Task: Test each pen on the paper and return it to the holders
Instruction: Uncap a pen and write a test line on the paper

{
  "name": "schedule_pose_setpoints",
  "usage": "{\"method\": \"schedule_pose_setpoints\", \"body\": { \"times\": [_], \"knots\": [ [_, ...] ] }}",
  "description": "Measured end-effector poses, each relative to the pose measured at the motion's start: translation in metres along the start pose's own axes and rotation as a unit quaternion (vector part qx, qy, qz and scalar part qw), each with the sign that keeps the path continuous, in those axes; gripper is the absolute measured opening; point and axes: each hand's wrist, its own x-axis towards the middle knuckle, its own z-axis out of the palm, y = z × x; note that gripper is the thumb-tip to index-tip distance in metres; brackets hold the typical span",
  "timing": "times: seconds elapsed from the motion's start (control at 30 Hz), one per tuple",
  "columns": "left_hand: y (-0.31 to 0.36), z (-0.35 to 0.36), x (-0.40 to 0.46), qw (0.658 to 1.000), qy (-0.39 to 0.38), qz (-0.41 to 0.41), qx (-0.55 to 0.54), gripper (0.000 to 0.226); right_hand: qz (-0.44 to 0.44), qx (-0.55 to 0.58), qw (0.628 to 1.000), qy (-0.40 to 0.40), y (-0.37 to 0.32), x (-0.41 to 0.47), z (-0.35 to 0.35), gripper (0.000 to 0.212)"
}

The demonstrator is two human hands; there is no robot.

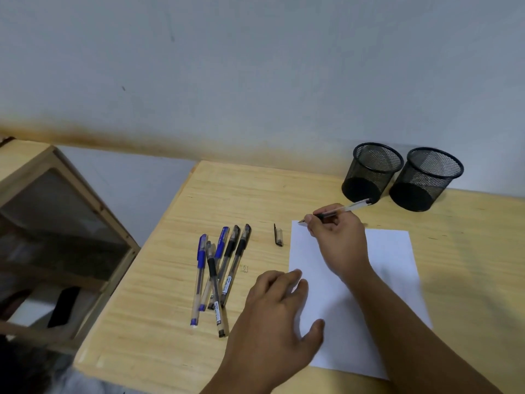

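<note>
Right hand (pixel 338 237) pinches an uncapped pen (pixel 335 211) with its tip seemingly touching the paper's (pixel 392 257) far corner, its cap (pixel 278 235) just left on the desk (pixel 176 251), while the left hand (pixel 272 317) rests flat, fingers relaxed, on the paper's near edge, with five capped pens (pixel 218 274) left of it and two mesh holders (pixel 400 176) beyond the right hand.

Obstacles: two mesh holders (pixel 372 172) (pixel 426 179) upright and touching, far right on the tabletop (pixel 176 280). Loose pen cap (pixel 278 235) just left of the paper (pixel 395 263). Heap of capped pens (pixel 220 274) left of centre.
Free room: bare wood between heap and cap, along the far edge left of the holders, and right of the paper.
Beyond the left edge: wooden cabinet (pixel 56 223).
</note>
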Motion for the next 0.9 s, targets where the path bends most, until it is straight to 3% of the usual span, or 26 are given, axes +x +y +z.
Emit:
{"method": "schedule_pose_setpoints", "body": {
  "times": [0.43, 0.9],
  "knots": [
    [-0.002, 0.006, -0.001, 0.999, 0.032, -0.002, -0.013, 0.057, -0.014, -0.029, 0.999, 0.012, 0.005, 0.001, 0.004, 0.011],
    [-0.009, -0.003, 0.031, 0.996, -0.038, 0.009, 0.078, 0.067, 0.012, 0.009, 1.0, 0.011, 0.002, 0.004, -0.001, 0.015]
  ]
}}
